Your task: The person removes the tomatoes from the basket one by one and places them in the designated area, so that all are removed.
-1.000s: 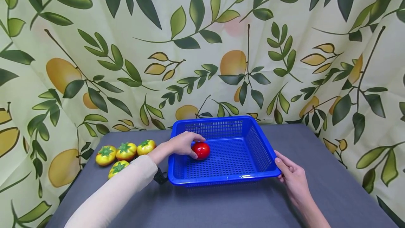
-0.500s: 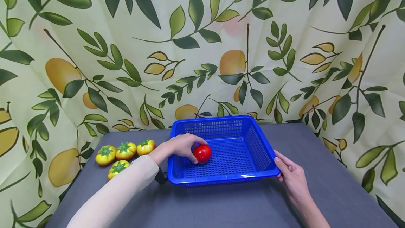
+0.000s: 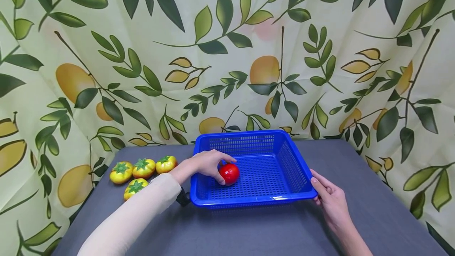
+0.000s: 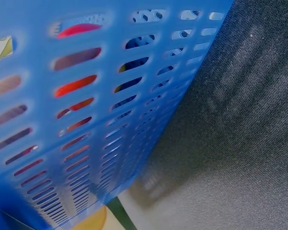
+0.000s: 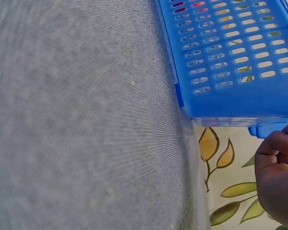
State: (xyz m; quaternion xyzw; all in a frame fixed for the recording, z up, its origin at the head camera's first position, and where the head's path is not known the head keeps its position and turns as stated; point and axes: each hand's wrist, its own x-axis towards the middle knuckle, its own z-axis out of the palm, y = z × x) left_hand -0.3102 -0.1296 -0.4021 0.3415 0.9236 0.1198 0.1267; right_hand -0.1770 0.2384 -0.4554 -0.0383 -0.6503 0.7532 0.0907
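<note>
A blue plastic basket (image 3: 256,200) with slotted walls stands on the grey table. Over its left rim reaches my left hand (image 3: 207,164), thumb and fingers curled about a glossy red tomato (image 3: 229,174) low inside the basket. In the left wrist view the basket wall (image 4: 101,120) fills much of the frame, and red shows through its slots. My right hand (image 3: 330,198) grips the basket's right rim near the front corner, thumb on top. The right wrist view has curled fingers (image 5: 281,146) beside the basket's end.
Several yellow fruits with green leafy tops (image 3: 143,168) lie left of the basket, close to my left forearm. A curtain printed with leaves and fruit (image 3: 227,58) hangs right behind the table (image 3: 256,232).
My left hand has moved slightly down and to the right with the red tomato inside the basket. The right hand keeps its grip on the rim. The head view shifts slightly.
</note>
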